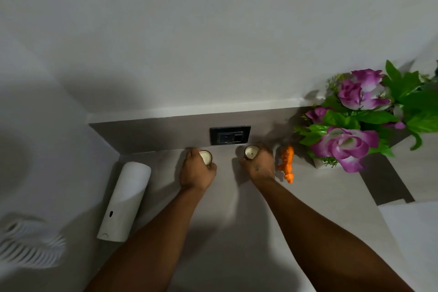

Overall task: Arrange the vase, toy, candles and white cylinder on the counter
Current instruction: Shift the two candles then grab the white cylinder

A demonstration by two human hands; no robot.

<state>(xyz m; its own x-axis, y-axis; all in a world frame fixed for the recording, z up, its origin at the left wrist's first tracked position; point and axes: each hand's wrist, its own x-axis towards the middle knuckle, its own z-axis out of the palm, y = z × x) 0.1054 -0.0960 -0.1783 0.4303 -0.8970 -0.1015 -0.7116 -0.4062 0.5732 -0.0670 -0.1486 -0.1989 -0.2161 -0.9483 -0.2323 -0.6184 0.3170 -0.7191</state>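
Two small round candles sit near the back of the counter (225, 232). My left hand (196, 170) is wrapped around the left candle (205, 156). My right hand (259, 166) grips the right candle (251, 151). An orange toy tiger (287, 163) stands just right of my right hand. Further right is the white vase (318, 164), mostly hidden under its purple flowers and green leaves (355, 121). The tall white cylinder (125, 201) stands at the counter's left end, apart from both hands.
A black wall socket (230, 134) is set in the backsplash right behind the candles. A white ribbed object (30, 242) lies off the counter's left edge. A white surface (412, 232) adjoins the counter at the right.
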